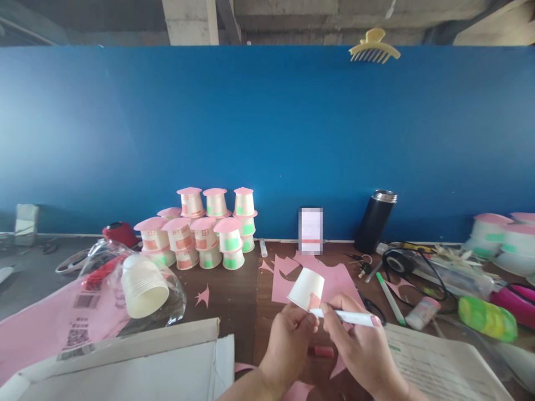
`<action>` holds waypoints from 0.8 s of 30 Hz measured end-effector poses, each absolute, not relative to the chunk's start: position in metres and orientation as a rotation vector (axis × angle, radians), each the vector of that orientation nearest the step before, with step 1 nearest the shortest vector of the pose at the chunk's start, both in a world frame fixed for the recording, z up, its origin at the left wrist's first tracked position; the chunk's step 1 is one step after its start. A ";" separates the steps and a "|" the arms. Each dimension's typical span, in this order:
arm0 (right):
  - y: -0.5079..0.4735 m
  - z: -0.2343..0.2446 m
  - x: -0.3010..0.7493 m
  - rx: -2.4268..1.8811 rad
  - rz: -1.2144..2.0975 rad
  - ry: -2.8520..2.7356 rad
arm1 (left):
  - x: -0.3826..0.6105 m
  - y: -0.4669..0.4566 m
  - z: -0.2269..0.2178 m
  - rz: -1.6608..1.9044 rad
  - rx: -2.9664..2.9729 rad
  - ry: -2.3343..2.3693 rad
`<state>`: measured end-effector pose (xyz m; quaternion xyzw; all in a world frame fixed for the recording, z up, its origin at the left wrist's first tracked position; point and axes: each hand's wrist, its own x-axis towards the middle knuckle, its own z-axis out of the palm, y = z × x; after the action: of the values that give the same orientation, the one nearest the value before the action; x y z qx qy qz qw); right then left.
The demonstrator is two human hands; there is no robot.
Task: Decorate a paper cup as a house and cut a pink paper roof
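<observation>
My left hand (291, 338) grips a white paper cup (304, 287) near its rim, the cup tilted with its base up and away from me. A patch of pink-red colour shows on the cup's side near the rim. In my right hand (355, 340) is a white marker (353, 317) with a pink end, its tip at the coloured patch. Below the hands lies a small red marker cap (323, 351). Behind the cup spreads a cut sheet of pink paper (340, 278).
Decorated cups (204, 234) with pink paper tops stand stacked at the back left. A bag with nested cups (146, 289) and a white box (167, 362) lie left. On the right are a black bottle (375, 221), a green marker (390, 299) and a printed sheet (443, 362).
</observation>
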<state>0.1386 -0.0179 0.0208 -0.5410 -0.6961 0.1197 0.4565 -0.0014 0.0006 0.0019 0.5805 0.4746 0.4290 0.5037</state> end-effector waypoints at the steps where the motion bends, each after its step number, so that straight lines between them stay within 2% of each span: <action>1: -0.018 0.020 0.139 -1.344 0.290 -1.710 | -0.002 0.001 0.001 1.039 1.385 1.130; 10: -0.016 0.020 0.141 -1.378 0.241 -1.698 | -0.002 0.002 0.002 1.052 1.294 1.041; 24: -0.016 0.020 0.142 -1.370 0.344 -1.698 | -0.002 0.002 0.005 1.016 1.334 1.092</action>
<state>0.1425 -0.0164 0.0203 -0.5541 -0.6867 0.1392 0.4494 -0.0020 0.0016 0.0052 0.5613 0.4594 0.4272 0.5399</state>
